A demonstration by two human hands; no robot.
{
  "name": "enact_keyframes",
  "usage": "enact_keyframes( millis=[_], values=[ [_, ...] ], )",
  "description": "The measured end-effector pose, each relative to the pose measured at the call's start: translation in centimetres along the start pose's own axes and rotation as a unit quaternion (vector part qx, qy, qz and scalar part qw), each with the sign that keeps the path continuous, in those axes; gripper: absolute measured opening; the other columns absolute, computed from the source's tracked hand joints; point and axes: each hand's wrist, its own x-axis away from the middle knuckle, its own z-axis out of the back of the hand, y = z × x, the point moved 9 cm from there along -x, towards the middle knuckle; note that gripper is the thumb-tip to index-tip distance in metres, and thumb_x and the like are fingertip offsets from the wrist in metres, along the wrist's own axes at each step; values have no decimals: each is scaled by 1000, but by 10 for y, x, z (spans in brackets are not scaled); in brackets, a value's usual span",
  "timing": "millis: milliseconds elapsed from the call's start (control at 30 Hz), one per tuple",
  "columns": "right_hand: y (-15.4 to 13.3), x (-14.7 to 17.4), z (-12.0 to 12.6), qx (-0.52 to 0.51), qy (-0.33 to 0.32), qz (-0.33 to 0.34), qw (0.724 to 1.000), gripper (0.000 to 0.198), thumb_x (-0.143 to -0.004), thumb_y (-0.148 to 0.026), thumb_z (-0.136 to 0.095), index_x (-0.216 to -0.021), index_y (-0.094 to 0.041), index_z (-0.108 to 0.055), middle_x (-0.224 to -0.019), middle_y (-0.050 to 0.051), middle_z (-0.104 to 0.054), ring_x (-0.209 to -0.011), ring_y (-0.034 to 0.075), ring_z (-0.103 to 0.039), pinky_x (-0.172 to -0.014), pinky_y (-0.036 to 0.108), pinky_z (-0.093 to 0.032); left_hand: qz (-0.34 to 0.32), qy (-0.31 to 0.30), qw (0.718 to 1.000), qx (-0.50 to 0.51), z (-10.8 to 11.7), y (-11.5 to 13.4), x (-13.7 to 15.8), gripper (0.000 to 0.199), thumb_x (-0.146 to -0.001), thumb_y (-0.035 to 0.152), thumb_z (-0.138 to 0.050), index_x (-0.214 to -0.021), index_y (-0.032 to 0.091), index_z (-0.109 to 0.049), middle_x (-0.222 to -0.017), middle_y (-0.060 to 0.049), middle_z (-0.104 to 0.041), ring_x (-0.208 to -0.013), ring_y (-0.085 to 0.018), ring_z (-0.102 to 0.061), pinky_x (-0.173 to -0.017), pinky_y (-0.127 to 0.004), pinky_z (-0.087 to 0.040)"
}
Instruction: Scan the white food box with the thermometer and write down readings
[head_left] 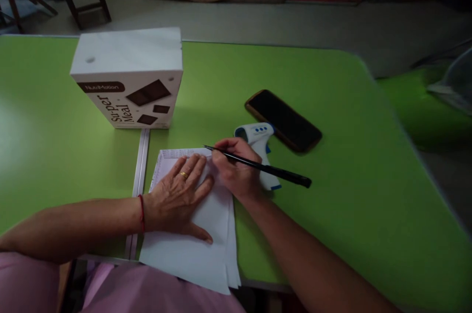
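My left hand [180, 195] lies flat with its fingers spread on several sheets of white paper [188, 261]. A ring is on one finger and a red cord circles the wrist. The paper's upper and left margins carry small handwriting or print, too small to read. In my right hand [238, 168] is a black pen [275, 170], gripped near its tip. The pen slants, its tip at the sheet's top edge and its rear end pointing right; whether the tip touches the paper I cannot tell. Partly behind that hand lies a white and blue infrared thermometer [260, 138].
A white "NutriMotion Su-per Meal" box [147, 77] stands beyond the paper on the green table [354, 170]. A dark phone [285, 121] lies face up behind the thermometer. A metal strip [140, 170] crosses the tabletop left of the paper. Dark wooden chair legs [88, 1] show behind.
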Motion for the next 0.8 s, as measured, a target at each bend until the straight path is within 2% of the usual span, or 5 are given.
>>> enact_keyframes(
  millis=[233,400,800],
  values=[
    [-14,1,-1,68,-2,86,994,14,-76,-29,-59,-66,-20,-58,-55,-2,-61,-48,11,-54,-49,23,-46,-8,-15,1000,-20,-2,2,0,116,-66,90,-50,-140,1,-39,-151,-32,-24,-144,-45,-21,-117,-54,-20],
    [-19,2,-4,98,-21,121,988,15,-79,-28,-57,-66,-20,-57,-55,-3,-61,-49,11,-54,-50,23,-46,-6,-16,1000,-26,0,3,-2,117,-65,90,-53,-140,0,-39,-151,-32,-25,-143,-45,-22,-116,-54,-20],
    [-19,3,-7,105,-36,126,986,15,-80,-28,-55,-67,-20,-57,-57,-3,-61,-50,11,-54,-50,23,-45,-1,-9,1000,-8,1,3,-4,116,-63,87,-59,-138,0,-41,-150,-32,-27,-142,-46,-24,-116,-56,-21]
  ],
)
